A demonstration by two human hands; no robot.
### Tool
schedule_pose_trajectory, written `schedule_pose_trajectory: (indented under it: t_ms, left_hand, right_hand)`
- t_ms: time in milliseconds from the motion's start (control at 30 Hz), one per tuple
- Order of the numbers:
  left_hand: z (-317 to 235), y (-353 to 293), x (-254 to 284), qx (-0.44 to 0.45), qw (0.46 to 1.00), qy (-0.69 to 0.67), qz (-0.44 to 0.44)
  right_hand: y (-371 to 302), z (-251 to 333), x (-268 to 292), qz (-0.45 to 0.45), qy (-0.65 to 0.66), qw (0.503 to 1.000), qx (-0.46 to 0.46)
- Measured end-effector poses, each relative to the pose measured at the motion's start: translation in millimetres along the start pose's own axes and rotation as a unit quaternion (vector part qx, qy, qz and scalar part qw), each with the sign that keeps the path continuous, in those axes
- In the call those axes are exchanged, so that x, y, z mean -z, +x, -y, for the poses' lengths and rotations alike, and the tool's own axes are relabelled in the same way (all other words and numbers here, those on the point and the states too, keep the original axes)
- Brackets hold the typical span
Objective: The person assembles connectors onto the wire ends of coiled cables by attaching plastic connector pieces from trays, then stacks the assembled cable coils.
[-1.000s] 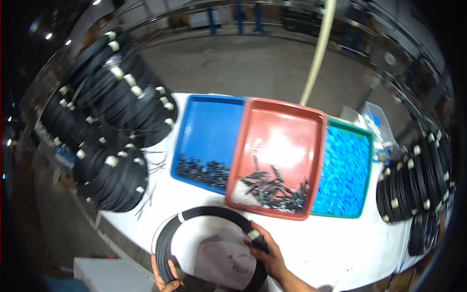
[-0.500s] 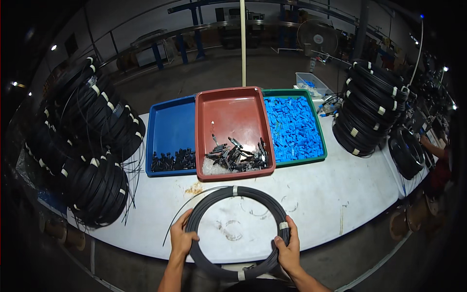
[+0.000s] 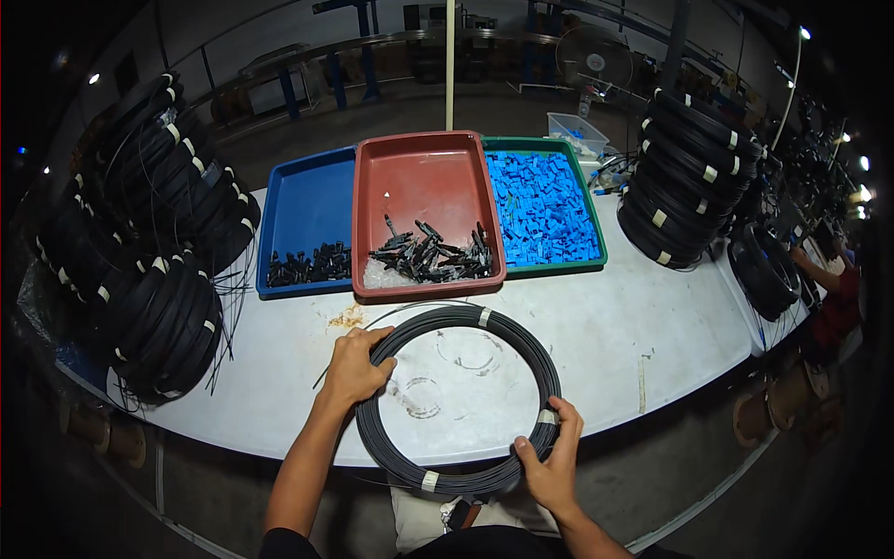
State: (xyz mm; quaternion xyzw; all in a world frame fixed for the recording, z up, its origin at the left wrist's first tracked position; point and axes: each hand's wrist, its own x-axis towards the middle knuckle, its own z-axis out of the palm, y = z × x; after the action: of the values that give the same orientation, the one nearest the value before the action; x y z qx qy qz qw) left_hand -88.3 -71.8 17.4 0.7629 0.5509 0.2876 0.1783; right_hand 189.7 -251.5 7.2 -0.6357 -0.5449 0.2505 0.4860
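A large coil of black cable (image 3: 535, 345), bound with pieces of white tape, is held at the table's near edge. My left hand (image 3: 357, 366) is closed round its upper left side, thumb toward the inside of the ring. At its lower right my right hand (image 3: 551, 466) grips the coil beside a tape band, thumb on the inner side and fingers on the outer. A loose cable end runs out past my left hand. The coil's near part overhangs the white table (image 3: 596, 354).
Beyond the coil sit a blue tray (image 3: 307, 205) with black parts, a red tray (image 3: 424, 177) with black connectors and a clear bag, and a green tray (image 3: 559, 267) of blue pieces. Stacked cable coils (image 3: 168, 326) stand left, more coils (image 3: 689, 186) right. Another person's arm (image 3: 819, 270) shows far right.
The coil has turned slightly clockwise and sits a little nearer the trays. My left hand has moved farther up its left side. The whole view has shifted somewhat.
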Motion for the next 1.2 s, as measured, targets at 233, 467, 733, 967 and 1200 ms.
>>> schedule_pose_trajectory:
  t_ms: [233,467,733,967,1200]
  left_hand:
    - [1,17,12,-0.058,0.994,0.036,0.091]
    - [0,55,0,-0.115,0.980,-0.015,0.161]
    - [3,70,-24,-0.189,0.974,0.031,0.124]
    - [-15,68,-30,-0.238,0.961,0.096,0.104]
    - [-27,40,-18,-0.189,0.971,0.144,0.035]
  right_hand:
    - [101,-10,22,0.046,-0.046,0.987,0.149]
    - [222,-22,-28,0.202,-0.176,0.957,0.110]
    - [233,-24,-54,0.218,-0.139,0.964,0.069]
    - [227,-31,-44,0.151,-0.176,0.956,0.180]
    - [230,-51,-42,0.176,0.047,0.983,0.015]
